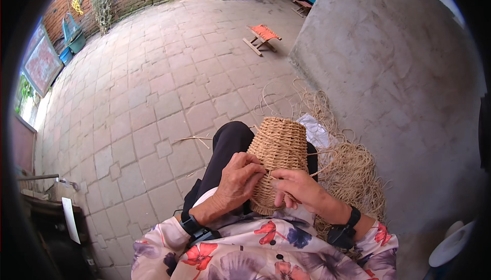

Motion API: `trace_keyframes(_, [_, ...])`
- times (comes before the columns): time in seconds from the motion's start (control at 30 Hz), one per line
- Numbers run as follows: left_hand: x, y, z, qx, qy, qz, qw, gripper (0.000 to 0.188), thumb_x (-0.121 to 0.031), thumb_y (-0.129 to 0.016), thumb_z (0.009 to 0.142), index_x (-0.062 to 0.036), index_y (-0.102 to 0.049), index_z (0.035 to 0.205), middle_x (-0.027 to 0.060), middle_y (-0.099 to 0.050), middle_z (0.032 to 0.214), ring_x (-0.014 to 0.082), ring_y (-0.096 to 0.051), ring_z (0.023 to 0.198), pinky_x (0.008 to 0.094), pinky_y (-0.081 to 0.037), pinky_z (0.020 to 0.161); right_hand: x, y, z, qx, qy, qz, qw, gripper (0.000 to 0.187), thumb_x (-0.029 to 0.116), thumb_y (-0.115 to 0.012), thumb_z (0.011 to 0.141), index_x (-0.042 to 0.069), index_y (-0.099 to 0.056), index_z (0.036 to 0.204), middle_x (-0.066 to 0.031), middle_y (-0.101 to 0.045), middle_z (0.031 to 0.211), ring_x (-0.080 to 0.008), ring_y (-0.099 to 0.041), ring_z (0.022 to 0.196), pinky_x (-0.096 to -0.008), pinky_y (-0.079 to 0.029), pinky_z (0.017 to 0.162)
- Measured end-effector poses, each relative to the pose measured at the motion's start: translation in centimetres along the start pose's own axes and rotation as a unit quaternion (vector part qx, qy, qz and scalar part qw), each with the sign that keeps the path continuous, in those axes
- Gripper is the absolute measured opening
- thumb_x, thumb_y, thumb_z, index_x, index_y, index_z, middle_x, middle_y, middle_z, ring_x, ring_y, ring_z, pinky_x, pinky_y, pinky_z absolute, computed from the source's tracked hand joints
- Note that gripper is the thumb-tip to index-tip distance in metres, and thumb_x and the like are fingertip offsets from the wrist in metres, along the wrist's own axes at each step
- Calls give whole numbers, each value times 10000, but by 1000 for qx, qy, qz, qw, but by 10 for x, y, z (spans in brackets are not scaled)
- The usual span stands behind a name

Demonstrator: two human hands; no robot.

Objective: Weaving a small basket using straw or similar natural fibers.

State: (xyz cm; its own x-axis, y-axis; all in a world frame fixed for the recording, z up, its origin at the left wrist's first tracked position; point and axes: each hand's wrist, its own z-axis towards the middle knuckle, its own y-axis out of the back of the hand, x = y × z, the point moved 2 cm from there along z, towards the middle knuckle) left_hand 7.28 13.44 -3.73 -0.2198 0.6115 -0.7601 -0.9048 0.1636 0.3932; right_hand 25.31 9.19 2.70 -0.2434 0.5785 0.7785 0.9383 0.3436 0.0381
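A tan woven basket lies across my lap, its narrower end pointing away from me. My left hand is closed on the basket's left side, thumb and fingertips pressed to the weave. Close beside it, my right hand pinches a short strand of cord at the basket's middle, its other fingers curled. Both sets of fingertips nearly meet there, and they partly hide the strand. A loose length of cord runs from the basket's right side toward a large tangled heap of the same tan cord.
Beside my right knee, a white cloth or bag lies against the cord heap. A grey wall rises on the right. Farther off on the paved floor stands a folding stool with an orange seat. Loose straws lie left of my knee.
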Motion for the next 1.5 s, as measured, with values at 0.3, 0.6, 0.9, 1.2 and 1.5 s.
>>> trace_keyframes(0.3, [-6,27,42,195,-155,100,963,195,-52,-724,727,-79,-687,916,53,-598,914,243,-609,845,349,-519,642,-9,2,3,-17,14,109,994,503,192,-595,925,-108,-463,1307,-118,-644,688,-94,-528,466,-196,-426,435])
trace_keyframes(0.6, [-21,17,55,276,-221,153,923,151,-126,-659,656,-49,-560,741,62,-528,818,231,-585,807,352,-520,538,38,17,-25,-242,454,-371,773,294,141,-627,833,-5,-640,1088,-168,-654,828,-312,-623,688,-375,-508,628])
trace_keyframes(0.9, [-7,45,43,173,192,-185,948,87,-91,-585,824,-52,-523,776,69,-603,805,189,-577,597,282,-477,551,41,110,114,-45,325,-314,891,473,419,-505,975,20,-627,1200,-141,-665,1138,-214,-623,1049,-321,-460,930])
trace_keyframes(1.2, [33,78,5,82,173,66,979,187,-11,-592,867,-97,-485,994,-46,-431,618,50,-372,508,240,-284,449,34,104,111,-23,269,-248,930,524,500,-485,974,60,-636,1216,-110,-683,1106,-197,-615,1051,-315,-456,935])
trace_keyframes(1.5, [80,88,-16,-85,415,-273,864,320,-80,-565,879,-138,-527,1192,9,-593,860,97,-511,702,284,-421,608,23,107,105,-69,343,-227,909,448,421,-504,944,50,-677,1127,-136,-705,1016,-245,-657,969,-334,-487,868])
